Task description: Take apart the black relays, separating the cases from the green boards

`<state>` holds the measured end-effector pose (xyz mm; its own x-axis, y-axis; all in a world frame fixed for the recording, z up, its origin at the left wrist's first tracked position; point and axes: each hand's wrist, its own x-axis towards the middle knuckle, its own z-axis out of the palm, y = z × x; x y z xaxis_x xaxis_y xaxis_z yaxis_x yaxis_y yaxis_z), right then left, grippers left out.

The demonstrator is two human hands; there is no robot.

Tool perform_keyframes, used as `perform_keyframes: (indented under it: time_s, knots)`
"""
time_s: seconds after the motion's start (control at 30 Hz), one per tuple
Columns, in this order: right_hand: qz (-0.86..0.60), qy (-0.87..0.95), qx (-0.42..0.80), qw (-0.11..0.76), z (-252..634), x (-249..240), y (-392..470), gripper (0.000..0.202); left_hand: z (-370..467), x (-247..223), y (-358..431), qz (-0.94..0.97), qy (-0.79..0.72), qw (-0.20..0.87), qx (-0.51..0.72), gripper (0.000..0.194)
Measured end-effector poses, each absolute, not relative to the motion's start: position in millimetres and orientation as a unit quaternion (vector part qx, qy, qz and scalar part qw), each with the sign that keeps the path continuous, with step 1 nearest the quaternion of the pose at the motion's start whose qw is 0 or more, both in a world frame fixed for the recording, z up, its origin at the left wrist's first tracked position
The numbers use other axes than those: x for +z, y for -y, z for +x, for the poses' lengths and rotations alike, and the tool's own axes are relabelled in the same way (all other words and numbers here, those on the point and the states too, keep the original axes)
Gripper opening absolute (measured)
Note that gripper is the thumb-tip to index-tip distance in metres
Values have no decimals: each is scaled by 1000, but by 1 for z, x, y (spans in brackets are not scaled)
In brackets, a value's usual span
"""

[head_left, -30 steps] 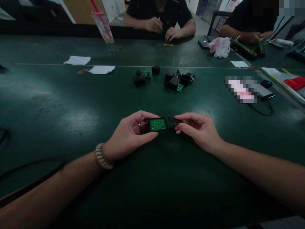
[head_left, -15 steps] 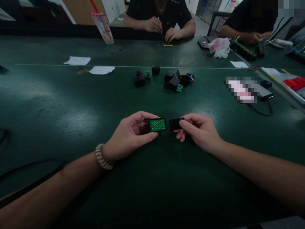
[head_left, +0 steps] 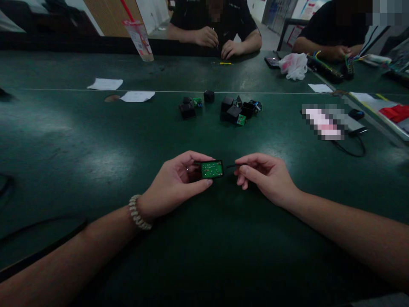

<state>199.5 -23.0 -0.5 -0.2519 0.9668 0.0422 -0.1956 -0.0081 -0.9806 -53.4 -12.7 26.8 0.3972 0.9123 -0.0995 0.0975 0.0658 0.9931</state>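
Note:
My left hand (head_left: 177, 179) grips a small black case with a green circuit board (head_left: 212, 169) in it, the soldered side facing up at me. Between the thumb and fingers of my right hand (head_left: 263, 172) is a thin flat black cover (head_left: 235, 165), seen nearly edge-on. A narrow gap separates the cover from the case. Farther up the table lie black plastic boxes (head_left: 234, 113) and loose green circuit boards (head_left: 197, 102) in two loose groups.
Paper sheets (head_left: 137, 96) lie at the back left, near a plastic cup (head_left: 140, 42) with a red straw. A phone-like device (head_left: 322, 123) with a black cable rests on the right. Two people sit across the table; a plastic bag (head_left: 293, 66) lies near them.
My right hand has turned the black cover from its flat face to nearly edge-on. My left hand keeps the case in about the same place.

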Motion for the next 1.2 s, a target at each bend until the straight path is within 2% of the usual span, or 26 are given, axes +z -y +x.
perform_keyframes:
  time_s: [0.33, 0.67, 0.77, 0.83, 0.97, 1.0, 1.2]
  knots:
    - [-402, 514, 599, 464, 199, 4, 24, 37, -55, 25, 12, 593, -427, 589, 345, 43]
    - [-413, 544, 555, 476, 199, 6, 24, 15, -56, 25, 12, 586, -410, 605, 349, 40]
    - [-418, 543, 554, 474, 199, 5, 24, 13, -56, 26, 12, 584, -412, 606, 348, 40]
    - [-410, 537, 564, 476, 199, 4, 24, 21, -56, 26, 12, 581, -412, 608, 351, 41]
    - [-385, 538, 574, 484, 200, 2, 22, 51, -57, 24, 11, 580, -407, 611, 353, 42]
    - [-380, 539, 576, 483, 200, 2, 22, 52, -57, 23, 10, 582, -406, 610, 353, 42]
    - [-391, 549, 570, 469, 200, 4, 23, 26, -58, 22, 12, 584, -409, 608, 349, 41]
